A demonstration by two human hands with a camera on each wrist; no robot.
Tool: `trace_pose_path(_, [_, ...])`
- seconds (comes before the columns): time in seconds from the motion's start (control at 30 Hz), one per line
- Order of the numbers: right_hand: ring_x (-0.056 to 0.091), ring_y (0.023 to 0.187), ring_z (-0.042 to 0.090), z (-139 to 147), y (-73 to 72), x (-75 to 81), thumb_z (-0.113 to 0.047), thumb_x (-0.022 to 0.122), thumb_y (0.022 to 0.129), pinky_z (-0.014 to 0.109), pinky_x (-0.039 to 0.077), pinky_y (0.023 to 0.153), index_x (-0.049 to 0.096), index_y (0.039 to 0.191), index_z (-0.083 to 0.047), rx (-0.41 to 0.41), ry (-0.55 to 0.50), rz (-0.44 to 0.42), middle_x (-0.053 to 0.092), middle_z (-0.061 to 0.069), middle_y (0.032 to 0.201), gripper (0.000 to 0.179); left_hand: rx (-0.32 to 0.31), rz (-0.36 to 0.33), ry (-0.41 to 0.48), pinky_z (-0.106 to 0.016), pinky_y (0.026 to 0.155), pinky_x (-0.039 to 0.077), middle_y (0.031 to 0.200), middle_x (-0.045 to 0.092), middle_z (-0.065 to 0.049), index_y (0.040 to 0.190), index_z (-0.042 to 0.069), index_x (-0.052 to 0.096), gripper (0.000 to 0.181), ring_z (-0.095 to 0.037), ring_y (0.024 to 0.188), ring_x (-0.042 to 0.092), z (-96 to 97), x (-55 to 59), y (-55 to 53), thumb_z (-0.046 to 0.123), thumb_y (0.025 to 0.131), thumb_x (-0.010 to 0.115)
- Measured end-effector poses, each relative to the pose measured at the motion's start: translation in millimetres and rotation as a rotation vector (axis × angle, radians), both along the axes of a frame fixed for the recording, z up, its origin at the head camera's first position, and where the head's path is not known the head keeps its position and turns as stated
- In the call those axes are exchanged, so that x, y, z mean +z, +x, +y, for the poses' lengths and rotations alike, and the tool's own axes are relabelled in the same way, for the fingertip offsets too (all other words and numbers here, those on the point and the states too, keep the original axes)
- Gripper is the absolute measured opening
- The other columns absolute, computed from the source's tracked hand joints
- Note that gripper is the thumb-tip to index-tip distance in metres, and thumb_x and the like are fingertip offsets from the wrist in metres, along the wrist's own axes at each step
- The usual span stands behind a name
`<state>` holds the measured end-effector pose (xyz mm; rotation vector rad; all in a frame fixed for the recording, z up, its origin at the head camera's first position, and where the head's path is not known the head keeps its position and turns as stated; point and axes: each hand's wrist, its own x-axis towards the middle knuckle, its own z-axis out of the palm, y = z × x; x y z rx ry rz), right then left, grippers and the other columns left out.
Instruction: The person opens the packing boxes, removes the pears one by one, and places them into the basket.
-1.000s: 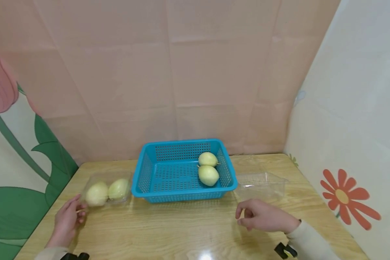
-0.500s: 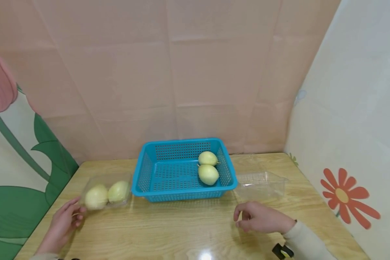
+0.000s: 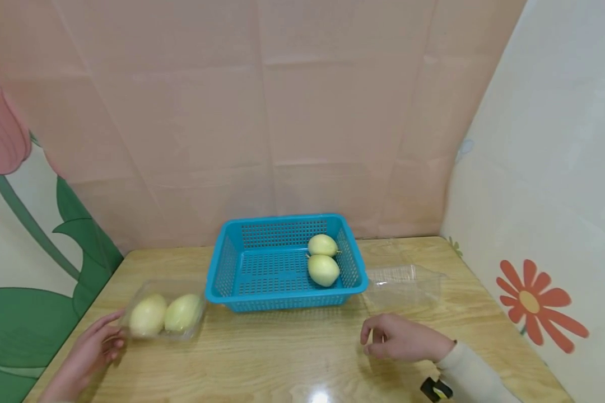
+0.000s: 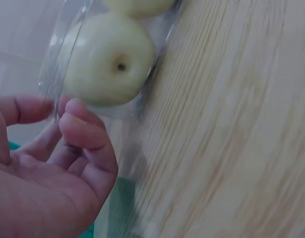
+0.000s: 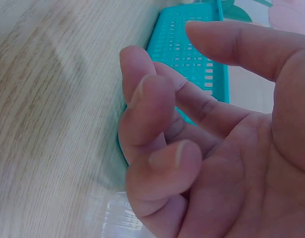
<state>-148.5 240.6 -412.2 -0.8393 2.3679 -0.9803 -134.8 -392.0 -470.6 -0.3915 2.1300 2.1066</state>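
My left hand (image 3: 93,350) pinches the near left rim of a clear plastic box (image 3: 168,286) between thumb and fingers. Two pale yellow-green pears (image 3: 148,315) lie side by side in it; the left wrist view shows the dark-centred dimple of one pear (image 4: 107,59) just beyond the fingertips. Above the front right of the table hovers my right hand (image 3: 405,338), loosely curled around nothing. A second clear plastic box (image 3: 405,285), with no fruit in it, stands beyond that hand. Two more pears (image 3: 324,271) sit at the right end of the blue basket (image 3: 284,302).
The basket stands mid-table between the two clear boxes, its left end close beside the filled one. A pinkish backdrop (image 3: 282,112) hangs behind the wooden table (image 3: 272,358). Flower-printed sheets flank it, with a red flower (image 3: 534,305) on the right one.
The left box with its pears has slid a little toward me, my left hand drawing back with it. My right hand has shifted slightly left. The basket and its pears stay put.
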Motion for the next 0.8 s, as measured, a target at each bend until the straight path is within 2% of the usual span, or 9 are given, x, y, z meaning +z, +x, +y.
trace_pose_path(0.07, [0.054, 0.06, 0.002, -0.4, -0.8, -0.8, -0.02, 0.066, 0.093, 0.024, 0.047, 0.054, 0.067, 0.099, -0.011, 0.002, 0.001, -0.009, 0.061, -0.009, 0.072, 0.01, -0.028, 0.022, 0.002, -0.024, 0.057, 0.048, 0.082, 0.06, 0.005, 0.098, 0.048, 0.065, 0.044, -0.008, 0.071, 0.057, -3.3, -1.3, 1.7, 0.011, 0.105, 0.043])
trace_pose_path(0.13, [0.054, 0.06, 0.002, -0.6, -1.6, -1.6, -0.019, 0.066, 0.093, 0.024, 0.047, 0.054, 0.067, 0.099, -0.011, 0.002, 0.004, -0.014, 0.061, -0.01, 0.072, 0.01, -0.081, 0.048, 0.009, -0.024, 0.057, 0.048, 0.082, 0.06, 0.005, 0.102, 0.047, 0.066, 0.044, -0.008, 0.071, 0.058, -7.4, -2.1, 3.1, 0.01, 0.105, 0.041])
trace_pose_path(0.27, [0.055, 0.061, 0.002, -0.8, -2.8, -3.8, -0.02, 0.067, 0.093, 0.024, 0.047, 0.054, 0.068, 0.098, -0.012, 0.011, 0.009, -0.008, 0.062, -0.011, 0.072, 0.01, -0.266, 0.099, 0.091, -0.022, 0.06, 0.049, 0.085, 0.063, 0.007, 0.111, 0.045, 0.066, 0.047, -0.006, 0.074, 0.059, -16.7, -2.6, 3.5, 0.01, 0.108, 0.035])
trace_pose_path(0.37, [0.055, 0.062, 0.001, -1.2, -3.0, -5.5, -0.019, 0.066, 0.093, 0.024, 0.047, 0.055, 0.068, 0.098, -0.012, 0.019, 0.01, -0.001, 0.062, -0.011, 0.073, 0.009, -0.413, 0.092, 0.169, -0.022, 0.063, 0.05, 0.089, 0.064, 0.008, 0.119, 0.044, 0.064, 0.049, -0.006, 0.078, 0.06, -22.5, -2.4, 3.5, 0.01, 0.109, 0.03])
trace_pose_path(0.43, [0.055, 0.062, 0.002, -1.8, -2.8, -6.1, -0.019, 0.066, 0.093, 0.024, 0.047, 0.055, 0.068, 0.098, -0.012, 0.018, 0.009, -0.003, 0.062, -0.01, 0.073, 0.009, -0.481, 0.074, 0.206, -0.022, 0.066, 0.05, 0.091, 0.064, 0.008, 0.123, 0.044, 0.062, 0.051, -0.006, 0.081, 0.061, -24.5, -2.1, 3.7, 0.009, 0.109, 0.028])
trace_pose_path(0.57, [0.055, 0.064, 0.002, -3.4, -1.6, -6.6, -0.019, 0.067, 0.093, 0.024, 0.048, 0.056, 0.068, 0.097, -0.012, 0.009, 0.011, -0.016, 0.062, -0.01, 0.074, 0.008, -0.568, 0.034, 0.257, -0.024, 0.07, 0.051, 0.093, 0.064, 0.007, 0.126, 0.044, 0.061, 0.054, -0.007, 0.084, 0.061, -25.6, -1.5, 3.9, 0.007, 0.108, 0.025])
trace_pose_path(0.8, [0.056, 0.063, 0.003, -5.4, -0.2, -7.3, -0.019, 0.067, 0.093, 0.024, 0.048, 0.056, 0.067, 0.097, -0.012, 0.002, 0.021, -0.039, 0.063, -0.008, 0.075, 0.008, -0.685, -0.045, 0.309, -0.025, 0.075, 0.051, 0.096, 0.064, 0.005, 0.128, 0.043, 0.06, 0.057, -0.008, 0.089, 0.062, -21.3, -0.8, 5.0, 0.004, 0.106, 0.025])
